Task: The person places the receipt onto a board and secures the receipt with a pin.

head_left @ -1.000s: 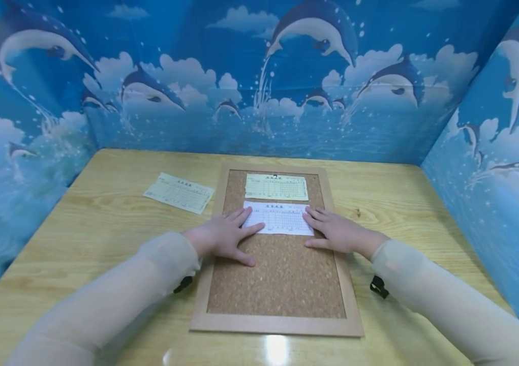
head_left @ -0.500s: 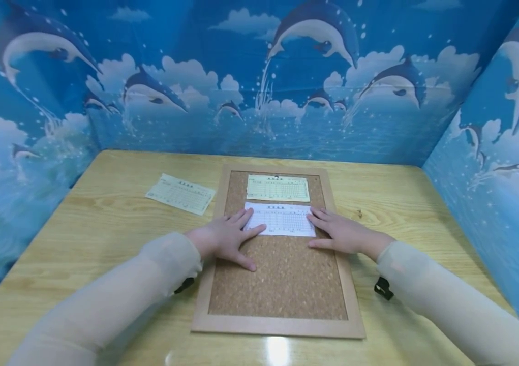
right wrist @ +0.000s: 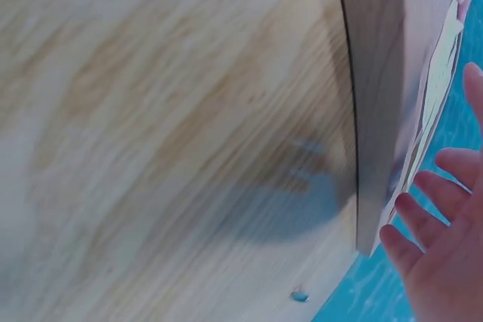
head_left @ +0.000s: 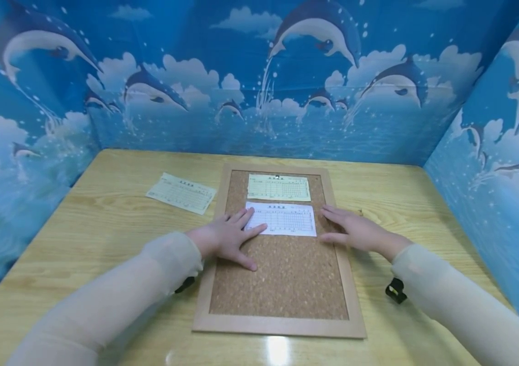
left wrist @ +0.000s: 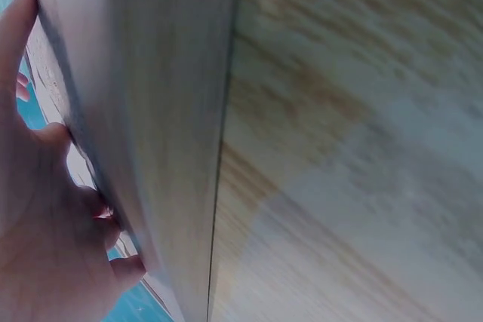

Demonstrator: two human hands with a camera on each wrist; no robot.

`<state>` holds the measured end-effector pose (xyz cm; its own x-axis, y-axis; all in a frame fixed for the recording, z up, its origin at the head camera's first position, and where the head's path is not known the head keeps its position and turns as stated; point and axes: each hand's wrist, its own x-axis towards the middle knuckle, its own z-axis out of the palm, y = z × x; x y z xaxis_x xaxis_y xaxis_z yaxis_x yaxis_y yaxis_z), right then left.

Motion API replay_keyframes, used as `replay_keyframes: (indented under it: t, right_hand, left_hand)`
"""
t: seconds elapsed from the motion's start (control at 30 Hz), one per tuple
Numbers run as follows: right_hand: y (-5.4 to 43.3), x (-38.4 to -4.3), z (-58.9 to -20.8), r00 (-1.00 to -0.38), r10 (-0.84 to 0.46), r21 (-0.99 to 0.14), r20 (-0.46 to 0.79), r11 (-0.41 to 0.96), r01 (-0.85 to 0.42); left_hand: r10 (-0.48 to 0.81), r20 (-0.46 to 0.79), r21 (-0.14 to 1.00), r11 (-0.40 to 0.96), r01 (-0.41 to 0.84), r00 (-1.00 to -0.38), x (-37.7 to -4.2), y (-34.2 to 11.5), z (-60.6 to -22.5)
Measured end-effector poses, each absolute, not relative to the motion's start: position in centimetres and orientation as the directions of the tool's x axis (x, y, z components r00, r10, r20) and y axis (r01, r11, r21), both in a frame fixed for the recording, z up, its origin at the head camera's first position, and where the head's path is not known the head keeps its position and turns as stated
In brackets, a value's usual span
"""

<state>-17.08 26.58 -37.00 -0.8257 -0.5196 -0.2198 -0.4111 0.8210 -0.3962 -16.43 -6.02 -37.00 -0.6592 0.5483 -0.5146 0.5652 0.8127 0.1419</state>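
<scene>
A wood-framed corkboard [head_left: 279, 284] lies on the table. On it is a white printed form slip [head_left: 286, 221], with a pale green slip [head_left: 279, 188] just above it. A small dark pin or clip [head_left: 277, 177] shows at the green slip's top edge. My left hand [head_left: 229, 238] rests spread on the board, its fingertips on the white slip's left side. Off the slip's right edge, my right hand [head_left: 355, 229] hovers over the board's right frame with its fingers extended, holding nothing. In the right wrist view, my right hand [right wrist: 449, 239] shows relaxed fingers beside the frame.
Left of the board, another pale green slip [head_left: 181, 193] lies askew on the wooden table [head_left: 117, 229]. A small brown item [head_left: 360, 212] sits by my right hand. Blue dolphin-print curtains [head_left: 195, 76] enclose the table at the back and sides.
My right hand has lifted off the white slip's right edge and shifted to the right. My left hand and the slips stay where they were.
</scene>
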Motion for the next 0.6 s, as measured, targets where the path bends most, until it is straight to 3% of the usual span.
replay_keyframes:
  t: [0.6]
  right_hand:
    - [31.5,-17.4,-37.2,-0.931,-0.343,-0.534,-0.122,0.814,-0.230]
  left_hand:
    - [0.548,-0.509,0.156,0.817,0.555,-0.664,-16.3,-6.1,-37.1]
